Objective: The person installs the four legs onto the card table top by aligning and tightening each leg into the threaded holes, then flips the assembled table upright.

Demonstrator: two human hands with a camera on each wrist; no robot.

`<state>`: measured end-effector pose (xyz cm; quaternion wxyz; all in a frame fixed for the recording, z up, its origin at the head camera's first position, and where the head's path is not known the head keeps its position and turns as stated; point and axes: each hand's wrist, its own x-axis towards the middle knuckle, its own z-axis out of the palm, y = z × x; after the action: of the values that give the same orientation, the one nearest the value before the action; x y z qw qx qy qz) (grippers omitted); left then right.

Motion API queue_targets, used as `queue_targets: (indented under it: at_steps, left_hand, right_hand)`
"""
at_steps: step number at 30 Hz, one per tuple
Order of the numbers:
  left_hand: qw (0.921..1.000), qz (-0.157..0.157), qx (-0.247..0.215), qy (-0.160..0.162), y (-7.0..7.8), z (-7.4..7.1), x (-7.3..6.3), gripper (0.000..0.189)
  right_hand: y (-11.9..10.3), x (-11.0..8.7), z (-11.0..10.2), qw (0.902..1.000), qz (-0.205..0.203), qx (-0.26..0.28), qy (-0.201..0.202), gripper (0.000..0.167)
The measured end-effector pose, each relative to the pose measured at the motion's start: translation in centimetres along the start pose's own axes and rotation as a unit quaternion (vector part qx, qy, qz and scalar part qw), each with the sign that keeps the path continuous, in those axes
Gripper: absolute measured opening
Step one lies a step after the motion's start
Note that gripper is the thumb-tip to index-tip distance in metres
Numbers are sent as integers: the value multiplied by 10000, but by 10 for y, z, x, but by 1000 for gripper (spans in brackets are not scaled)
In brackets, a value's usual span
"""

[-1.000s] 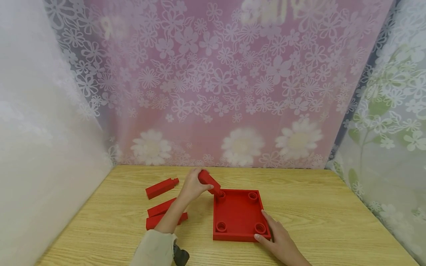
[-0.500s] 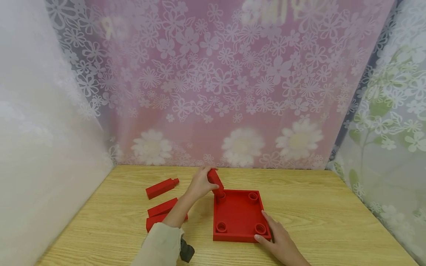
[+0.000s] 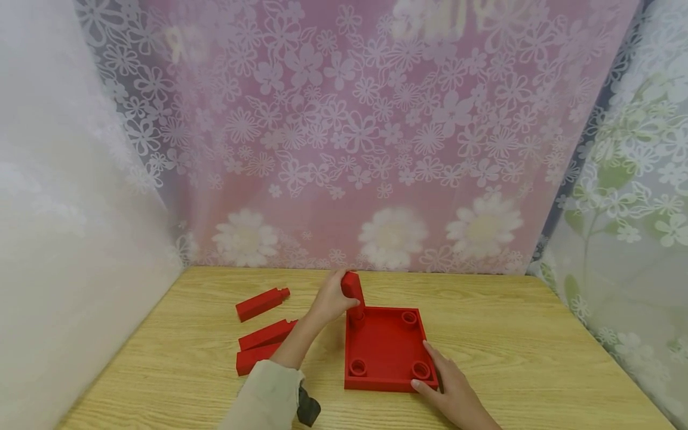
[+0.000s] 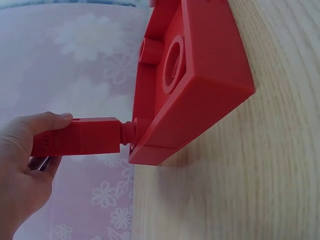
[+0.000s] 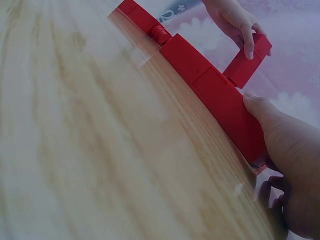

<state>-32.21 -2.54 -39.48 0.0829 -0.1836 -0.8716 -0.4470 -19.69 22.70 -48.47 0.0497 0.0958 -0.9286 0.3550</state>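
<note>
A square red table leg (image 3: 352,291) with a threaded end leans slightly over the far left corner of a shallow red tabletop (image 3: 384,346). My left hand (image 3: 329,300) grips the leg near its upper end, thumb on the near side. In the left wrist view the leg's threaded end (image 4: 128,132) meets the mouth of the corner socket, with some thread showing. Round sockets, such as the front left socket (image 3: 358,367), stand in the tabletop's other corners. My right hand (image 3: 454,388) holds the tabletop's near right corner, thumb at the front edge and fingers along the right side.
One loose red leg (image 3: 260,304) lies at the back left of the wooden table (image 3: 500,334). Two more lie close together nearer me, a middle leg (image 3: 263,335) and a front leg (image 3: 255,358), partly behind my left forearm. A floral curtain (image 3: 355,149) hangs behind.
My left hand has moved right and tipped the leg from a strong slant to nearly upright, its lower end staying at the corner socket. The right hand and tabletop have stayed in place.
</note>
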Motion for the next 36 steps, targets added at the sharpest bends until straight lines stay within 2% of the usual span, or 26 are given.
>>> queue_targets:
  at_steps: [5, 10, 18, 23, 29, 31, 36]
  left_hand:
    - [9981, 155, -527, 284, 2, 7, -2, 68]
    - [9914, 305, -1168, 506, 3, 13, -5, 66]
    - [9873, 553, -1328, 672, 0, 21, -5, 61]
    - [9854, 615, -1458, 635, -1, 21, -4, 61]
    - [9868, 573, -1457, 406, -3, 17, -2, 59]
    - [9860, 474, -1558, 349, -1, 15, -2, 55]
    - [9779, 176, -2044, 394, 19, 4, -9, 40]
  right_hand:
    - [2, 0, 1, 10000, 19, -1, -32, 83]
    - [2, 1, 1, 9999, 92, 41, -58, 84]
    - [0, 1, 0, 9998, 135, 93, -83, 83]
    - [0, 0, 1, 9999, 140, 80, -56, 83]
    - [0, 0, 0, 9998, 133, 89, -84, 83]
    - [0, 0, 0, 9998, 112, 112, -85, 83]
    - [1, 0, 1, 10000, 7, 78, 1, 83]
